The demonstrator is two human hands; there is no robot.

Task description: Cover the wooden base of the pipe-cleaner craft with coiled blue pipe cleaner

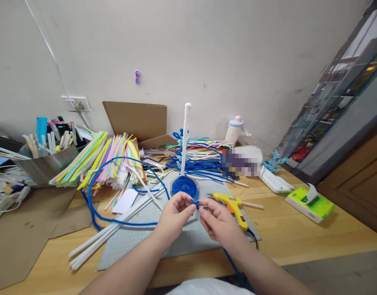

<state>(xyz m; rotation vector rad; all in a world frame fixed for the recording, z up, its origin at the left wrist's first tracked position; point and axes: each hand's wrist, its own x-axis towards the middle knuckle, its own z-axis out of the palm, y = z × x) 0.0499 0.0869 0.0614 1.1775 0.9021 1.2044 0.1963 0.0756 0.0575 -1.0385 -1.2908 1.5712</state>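
In the head view my left hand [176, 215] and my right hand [220, 221] meet fingertip to fingertip, each pinching a blue chenille stem [195, 202] that crosses over itself between them. A long blue strand [114, 221] loops out to the left from behind my left hand, and another blue length hangs below my right wrist. Just beyond my fingers lies a round base [184, 186] covered with a blue coil. A white upright post [184, 141] rises behind it, with blue curled pieces [178, 151] beside it. The exact finger contact is partly hidden.
A yellow glue gun [233, 205] lies right of my hands on a grey mat [182, 248]. White sticks [96, 241] lie left. Pastel stems [105, 159] and blue stems [203, 166] are piled behind. A tissue pack [311, 205] sits at the right.
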